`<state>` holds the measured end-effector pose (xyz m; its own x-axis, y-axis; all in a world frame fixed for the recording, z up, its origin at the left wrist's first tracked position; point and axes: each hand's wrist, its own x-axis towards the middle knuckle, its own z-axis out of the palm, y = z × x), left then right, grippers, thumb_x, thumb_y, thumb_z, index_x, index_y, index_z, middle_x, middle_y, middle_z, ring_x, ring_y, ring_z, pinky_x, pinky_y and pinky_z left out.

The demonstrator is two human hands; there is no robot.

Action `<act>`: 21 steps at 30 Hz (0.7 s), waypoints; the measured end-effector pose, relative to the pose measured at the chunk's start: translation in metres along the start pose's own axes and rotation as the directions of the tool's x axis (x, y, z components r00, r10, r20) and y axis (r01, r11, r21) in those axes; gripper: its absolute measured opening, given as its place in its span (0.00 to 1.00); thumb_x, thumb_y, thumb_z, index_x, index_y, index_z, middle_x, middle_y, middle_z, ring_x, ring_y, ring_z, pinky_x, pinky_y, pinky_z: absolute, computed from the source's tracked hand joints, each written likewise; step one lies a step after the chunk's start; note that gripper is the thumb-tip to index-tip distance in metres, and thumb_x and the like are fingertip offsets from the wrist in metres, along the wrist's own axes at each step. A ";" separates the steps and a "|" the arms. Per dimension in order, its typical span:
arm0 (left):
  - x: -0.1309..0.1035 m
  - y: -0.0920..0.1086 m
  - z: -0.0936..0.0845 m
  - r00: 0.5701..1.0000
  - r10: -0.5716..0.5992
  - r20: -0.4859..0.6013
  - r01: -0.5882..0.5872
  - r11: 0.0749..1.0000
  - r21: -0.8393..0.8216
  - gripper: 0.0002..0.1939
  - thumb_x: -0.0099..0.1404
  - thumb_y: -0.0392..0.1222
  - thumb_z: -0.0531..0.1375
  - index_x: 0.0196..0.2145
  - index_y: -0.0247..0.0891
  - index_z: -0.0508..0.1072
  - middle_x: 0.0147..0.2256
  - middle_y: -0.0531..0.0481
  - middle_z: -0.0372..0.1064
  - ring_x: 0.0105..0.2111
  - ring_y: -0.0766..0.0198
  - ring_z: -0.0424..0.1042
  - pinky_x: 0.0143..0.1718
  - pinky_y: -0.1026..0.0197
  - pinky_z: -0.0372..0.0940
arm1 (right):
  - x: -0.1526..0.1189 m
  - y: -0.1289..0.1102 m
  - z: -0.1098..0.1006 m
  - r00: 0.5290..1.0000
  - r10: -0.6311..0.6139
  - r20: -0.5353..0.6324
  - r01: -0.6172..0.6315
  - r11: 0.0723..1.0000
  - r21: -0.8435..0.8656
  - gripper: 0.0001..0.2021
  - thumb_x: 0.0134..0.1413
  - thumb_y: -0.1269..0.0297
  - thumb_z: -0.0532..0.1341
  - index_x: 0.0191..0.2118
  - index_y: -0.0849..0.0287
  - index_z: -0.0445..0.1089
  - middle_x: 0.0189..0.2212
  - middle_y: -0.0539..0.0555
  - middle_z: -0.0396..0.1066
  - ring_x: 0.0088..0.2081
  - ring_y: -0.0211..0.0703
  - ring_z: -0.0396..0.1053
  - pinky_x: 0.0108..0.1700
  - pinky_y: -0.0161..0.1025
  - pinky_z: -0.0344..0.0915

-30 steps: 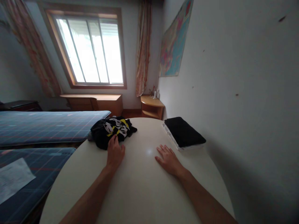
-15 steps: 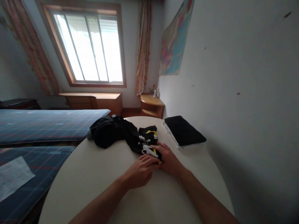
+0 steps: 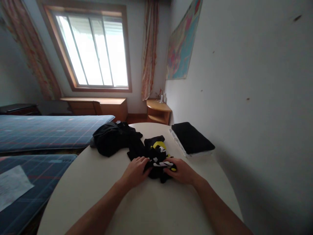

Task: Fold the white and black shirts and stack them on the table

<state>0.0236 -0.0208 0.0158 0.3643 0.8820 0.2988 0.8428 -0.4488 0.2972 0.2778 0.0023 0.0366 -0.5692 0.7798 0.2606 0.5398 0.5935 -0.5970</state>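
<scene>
Your left hand (image 3: pixel 135 172) and right hand (image 3: pixel 182 171), half-curled, gripped the printed black cloth (image 3: pixel 157 160) from either side, seemingly steadying it.

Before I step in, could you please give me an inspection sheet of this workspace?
Surface: white table with a rounded edge.
Things in hand: printed black cloth with white and yellow markings, crumpled on the table.
Other items: heap of black cloth at the far left, meeting the printed cloth; folded black stack at the right, with a white layer beneath.
Clutter: paper sheet on the nearer mattress.
Hands: left hand and right hand grasp the printed cloth from opposite sides.
Cables: nothing seen.
Surroundings: window ahead, map on the right wall.
</scene>
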 end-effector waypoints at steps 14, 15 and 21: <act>-0.019 0.049 -0.026 0.993 0.119 -0.007 -0.117 0.967 -0.226 0.18 0.69 0.48 0.58 0.54 0.43 0.72 0.53 0.45 0.73 0.50 0.55 0.73 0.51 0.56 0.66 | -0.002 0.026 -0.011 0.986 0.145 -0.084 -0.146 0.989 0.000 0.14 0.59 0.60 0.60 0.49 0.55 0.74 0.46 0.56 0.77 0.47 0.52 0.74 0.51 0.49 0.68; -0.018 0.044 -0.022 0.990 0.138 -0.022 -0.140 0.968 -0.208 0.24 0.68 0.47 0.59 0.61 0.43 0.66 0.59 0.44 0.67 0.56 0.53 0.69 0.55 0.54 0.64 | -0.002 0.025 -0.010 0.989 0.134 -0.061 -0.131 0.991 0.039 0.14 0.60 0.60 0.59 0.49 0.54 0.74 0.45 0.56 0.78 0.46 0.51 0.75 0.49 0.48 0.69; -0.017 0.035 -0.028 0.983 0.019 0.183 0.000 0.995 -0.104 0.23 0.70 0.49 0.54 0.61 0.43 0.66 0.45 0.43 0.77 0.43 0.50 0.77 0.44 0.54 0.68 | -0.004 0.019 -0.015 0.995 0.092 -0.047 -0.083 0.981 0.178 0.15 0.59 0.61 0.59 0.50 0.56 0.73 0.45 0.56 0.78 0.45 0.49 0.75 0.48 0.46 0.70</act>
<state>0.0355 -0.0557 0.0466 0.4462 0.8849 0.1337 0.7974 -0.4609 0.3896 0.2994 0.0131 0.0355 -0.4872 0.8398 0.2396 0.4658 0.4820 -0.7421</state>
